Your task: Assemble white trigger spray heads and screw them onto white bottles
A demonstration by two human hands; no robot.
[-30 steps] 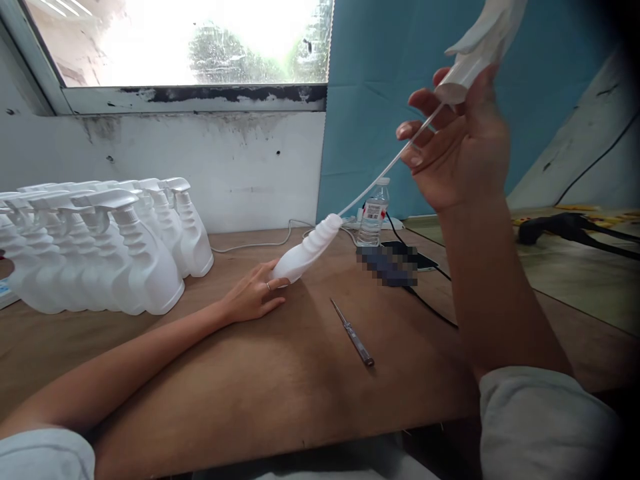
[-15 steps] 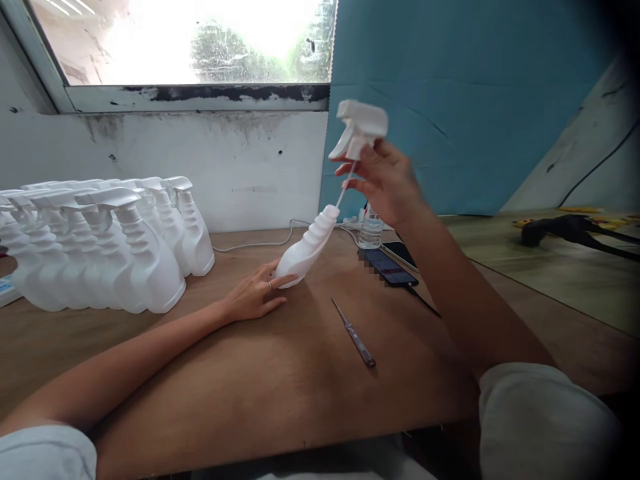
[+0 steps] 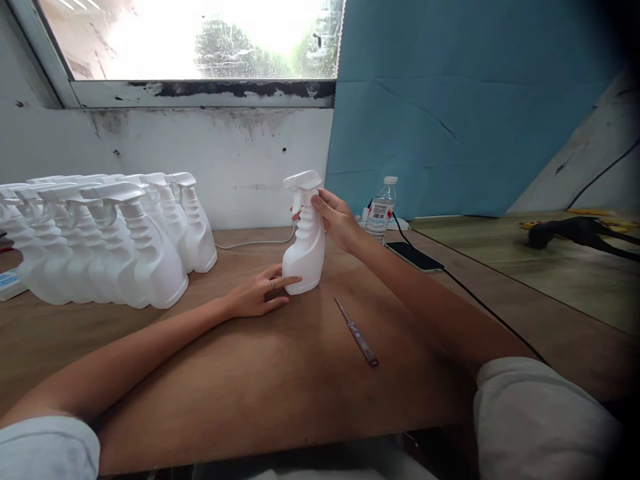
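Note:
A white spray bottle (image 3: 306, 257) stands upright on the brown table (image 3: 240, 393). Its white trigger head (image 3: 304, 180) sits on the bottle's neck, and the thin tube is out of sight inside. My right hand (image 3: 337, 220) has its thumb and fingers closed round the neck just below the head. Low on the bottle's left side rests my left hand (image 3: 260, 291), a ring on one finger, its fingers spread against the base. A slim screwdriver (image 3: 357, 333) with a clear handle lies in front of the bottle, to the right.
Several white spray bottles (image 3: 150, 260) stand in rows at the left. A clear water bottle (image 3: 381, 212) and a phone (image 3: 414, 256) with a black cable are at the right. A black object (image 3: 570, 233) lies farther right. Behind are a wall and blue sheet.
My right hand has come down and left with the trigger head, which now sits on the bottle. The bottle has gone from tilted to upright. My left hand has barely moved.

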